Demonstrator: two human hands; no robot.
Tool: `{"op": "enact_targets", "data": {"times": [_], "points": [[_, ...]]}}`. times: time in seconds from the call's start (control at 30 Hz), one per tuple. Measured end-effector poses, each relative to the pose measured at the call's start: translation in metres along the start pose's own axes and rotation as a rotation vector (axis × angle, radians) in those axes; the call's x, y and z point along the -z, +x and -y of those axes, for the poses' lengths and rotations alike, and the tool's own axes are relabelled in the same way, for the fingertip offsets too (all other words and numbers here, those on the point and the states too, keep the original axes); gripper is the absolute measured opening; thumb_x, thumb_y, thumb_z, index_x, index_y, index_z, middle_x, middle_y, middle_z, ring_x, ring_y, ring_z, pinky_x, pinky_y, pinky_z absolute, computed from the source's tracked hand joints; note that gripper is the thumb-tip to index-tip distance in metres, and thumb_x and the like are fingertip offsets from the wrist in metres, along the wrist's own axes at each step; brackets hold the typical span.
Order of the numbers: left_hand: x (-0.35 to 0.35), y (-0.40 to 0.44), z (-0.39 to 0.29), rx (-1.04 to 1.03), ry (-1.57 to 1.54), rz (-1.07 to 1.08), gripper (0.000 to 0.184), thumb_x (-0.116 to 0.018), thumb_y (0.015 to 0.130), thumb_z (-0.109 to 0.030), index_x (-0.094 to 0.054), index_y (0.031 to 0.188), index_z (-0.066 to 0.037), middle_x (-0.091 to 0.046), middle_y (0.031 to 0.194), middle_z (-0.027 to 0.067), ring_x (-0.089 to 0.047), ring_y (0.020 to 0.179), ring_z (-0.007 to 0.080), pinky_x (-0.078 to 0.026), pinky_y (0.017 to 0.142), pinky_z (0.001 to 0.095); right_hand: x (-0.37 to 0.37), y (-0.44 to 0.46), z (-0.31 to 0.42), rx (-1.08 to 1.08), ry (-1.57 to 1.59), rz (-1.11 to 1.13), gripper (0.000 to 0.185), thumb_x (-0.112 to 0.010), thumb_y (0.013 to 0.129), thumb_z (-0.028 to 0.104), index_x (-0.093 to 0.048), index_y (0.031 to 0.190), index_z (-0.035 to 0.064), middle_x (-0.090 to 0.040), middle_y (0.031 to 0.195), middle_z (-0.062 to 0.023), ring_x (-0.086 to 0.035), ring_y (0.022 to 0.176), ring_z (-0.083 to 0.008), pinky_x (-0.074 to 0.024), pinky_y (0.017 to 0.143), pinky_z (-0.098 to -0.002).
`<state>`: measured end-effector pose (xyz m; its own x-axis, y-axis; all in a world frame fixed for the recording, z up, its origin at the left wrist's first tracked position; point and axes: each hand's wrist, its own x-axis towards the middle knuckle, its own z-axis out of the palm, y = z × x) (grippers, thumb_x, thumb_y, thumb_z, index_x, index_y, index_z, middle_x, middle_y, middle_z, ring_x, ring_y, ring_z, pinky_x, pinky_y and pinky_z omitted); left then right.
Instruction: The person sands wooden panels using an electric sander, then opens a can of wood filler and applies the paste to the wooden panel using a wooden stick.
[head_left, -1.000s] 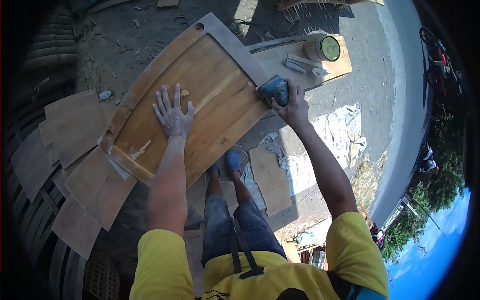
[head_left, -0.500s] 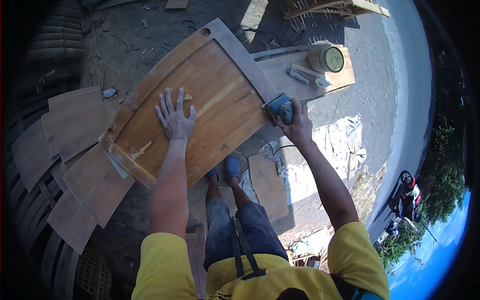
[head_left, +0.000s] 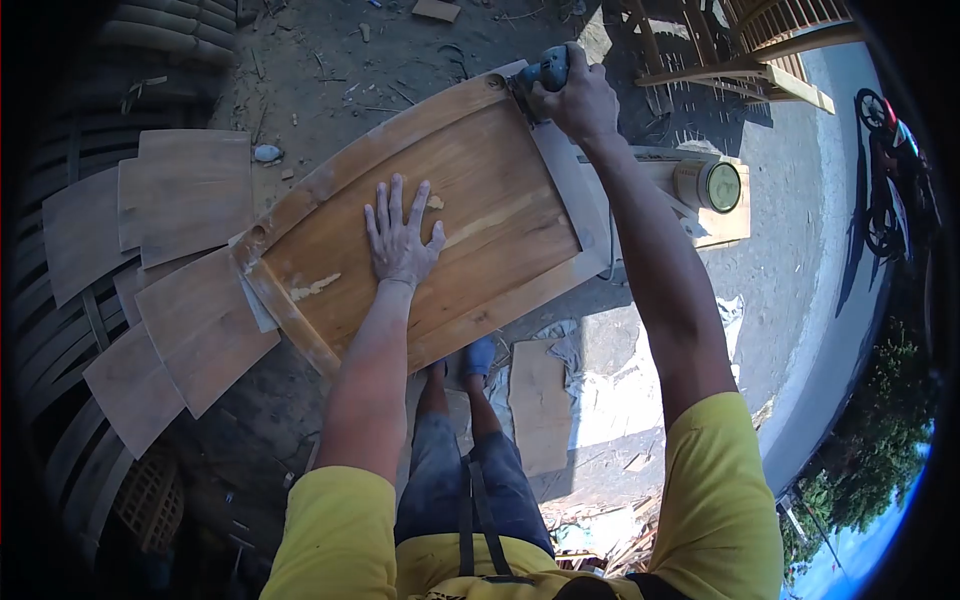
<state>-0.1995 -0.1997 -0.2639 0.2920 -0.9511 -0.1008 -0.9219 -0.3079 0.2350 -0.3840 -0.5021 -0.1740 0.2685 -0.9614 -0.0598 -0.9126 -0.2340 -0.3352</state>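
Observation:
A framed wooden panel (head_left: 480,190) lies at a slant before me, with pale filler patches on its inner face and a round hole near each of two corners. Flat on its inner face rests my left hand (head_left: 402,238), fingers spread, holding nothing. My right hand (head_left: 582,100) is wrapped round a blue power sander (head_left: 545,75), which sits on the frame at the panel's far corner, beside the hole. The sander's underside is hidden.
Thin wooden sheets (head_left: 205,320) overlap at the left. Right of the panel, a tin can (head_left: 708,186) stands on a board (head_left: 735,225). A slatted wooden piece (head_left: 770,60) is at the upper right. A cardboard sheet (head_left: 540,405) and white cloth lie on the ground near my feet.
My right hand has moved the sander from the panel's right edge up to its far corner. My left hand stays flat on the panel. The whole view has shifted and turned.

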Motion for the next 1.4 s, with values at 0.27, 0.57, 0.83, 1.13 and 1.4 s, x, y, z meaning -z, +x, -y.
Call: {"op": "enact_targets", "data": {"times": [0.27, 0.57, 0.83, 1.13, 1.4], "points": [[0.001, 0.003, 0.002, -0.003, 0.003, -0.002, 0.083, -0.066, 0.097, -0.046, -0.029, 0.171, -0.039, -0.016, 0.181, 0.0067, -0.015, 0.167, 0.0339, -0.013, 0.134, 0.0579, -0.015, 0.018, 0.013, 0.103, 0.013, -0.032, 0.085, -0.080, 0.083, 0.048, -0.044, 0.155, 0.0213, -0.062, 0.122, -0.0310, -0.074, 0.100, -0.0520, -0.0616, 0.087, -0.0582], [-0.007, -0.001, 0.003, -0.007, -0.022, -0.023, 0.082, -0.065, 0.097, -0.047, -0.030, 0.170, -0.040, -0.018, 0.181, 0.0063, -0.014, 0.167, 0.0334, -0.014, 0.133, 0.0592, 0.009, -0.151, -0.078, 0.120, 0.103, -0.083, 0.082, -0.087, 0.083, 0.035, -0.047, 0.153, 0.0188, -0.061, 0.117, -0.0240, -0.072, 0.090, -0.0491, -0.0619, 0.077, -0.0573], [-0.007, 0.000, 0.004, -0.015, -0.010, -0.037, 0.082, -0.065, 0.098, -0.047, -0.029, 0.171, -0.040, -0.018, 0.181, 0.0061, -0.015, 0.167, 0.0335, -0.014, 0.134, 0.0590, 0.036, -0.308, -0.133, -0.064, 0.063, -0.009, 0.082, -0.088, 0.083, 0.030, -0.046, 0.153, 0.0191, -0.057, 0.114, -0.0200, -0.070, 0.086, -0.0447, -0.0612, 0.073, -0.0550], [-0.003, -0.004, 0.003, -0.020, 0.027, -0.046, 0.082, -0.065, 0.097, -0.044, -0.029, 0.171, -0.039, -0.018, 0.181, 0.0066, -0.017, 0.166, 0.0342, -0.016, 0.134, 0.0586, 0.018, -0.206, -0.086, -0.021, 0.110, -0.073, 0.084, -0.087, 0.081, 0.031, -0.047, 0.153, 0.0170, -0.060, 0.114, -0.0249, -0.071, 0.088, -0.0473, -0.0606, 0.073, -0.0576], [-0.003, -0.004, -0.002, -0.076, 0.156, -0.065, 0.077, -0.058, 0.104, -0.037, -0.026, 0.173, -0.033, -0.018, 0.181, 0.0072, -0.017, 0.167, 0.0322, -0.019, 0.133, 0.0586, 0.009, -0.046, 0.005, -0.055, 0.169, -0.052, 0.096, -0.087, 0.078, 0.027, -0.039, 0.159, 0.0091, -0.055, 0.130, -0.0363, -0.075, 0.089, -0.0484, -0.0640, 0.079, -0.0527]]}}
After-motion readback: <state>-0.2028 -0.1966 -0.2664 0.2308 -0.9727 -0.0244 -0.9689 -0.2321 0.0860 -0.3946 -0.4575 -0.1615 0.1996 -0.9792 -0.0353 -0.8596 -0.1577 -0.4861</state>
